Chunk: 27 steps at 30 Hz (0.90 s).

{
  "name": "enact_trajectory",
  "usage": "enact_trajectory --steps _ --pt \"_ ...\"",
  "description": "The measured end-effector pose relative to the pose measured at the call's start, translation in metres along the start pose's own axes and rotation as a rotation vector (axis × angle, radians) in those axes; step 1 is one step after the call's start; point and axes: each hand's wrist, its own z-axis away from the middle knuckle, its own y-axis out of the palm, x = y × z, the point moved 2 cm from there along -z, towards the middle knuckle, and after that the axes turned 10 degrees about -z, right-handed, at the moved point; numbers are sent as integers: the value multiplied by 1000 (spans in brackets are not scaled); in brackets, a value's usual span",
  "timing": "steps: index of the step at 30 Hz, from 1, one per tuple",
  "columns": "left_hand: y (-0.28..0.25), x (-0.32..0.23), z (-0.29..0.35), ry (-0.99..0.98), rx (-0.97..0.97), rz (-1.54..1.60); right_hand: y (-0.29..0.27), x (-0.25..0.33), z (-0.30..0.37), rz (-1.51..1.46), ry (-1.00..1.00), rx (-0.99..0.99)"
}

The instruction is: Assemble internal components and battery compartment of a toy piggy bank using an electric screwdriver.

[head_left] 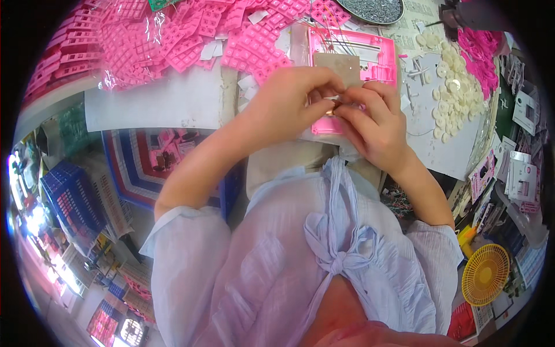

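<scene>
Cluttered table (173, 104) w/ heaps of pink keypad pieces (173, 34) upper left, white round discs (454, 92) to the right. Left hand (295, 101) and right hand (373, 124) meet over a pink plastic frame (376, 55) lying flat just in front of the chest. Fingers of both pinched shut on a small part (334, 106), too tiny to ID. Looks like mid-fitting; seating it likely needs fine alignment, light pressure.

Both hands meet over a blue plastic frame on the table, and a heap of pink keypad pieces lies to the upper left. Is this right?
Not quite: the plastic frame is pink, not blue, as the head view shows. The left hand and right hand do meet over it, and the heap of pink keypad pieces lies to the upper left.
</scene>
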Motion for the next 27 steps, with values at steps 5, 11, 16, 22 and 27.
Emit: enact_trajectory --steps 5,11,16,22,27 --pt "19 8 9 256 -233 -280 5 5 2 98 37 53" --pt "26 13 12 175 -253 -250 7 5 -1 82 81 134" --pt "-11 24 -1 -207 -588 216 -8 11 -1 -6 190 297" --pt "3 13 52 160 -152 -478 -4 4 7 -12 132 181" --pt "-20 28 50 -111 -202 33 4 14 16 117 189 216"
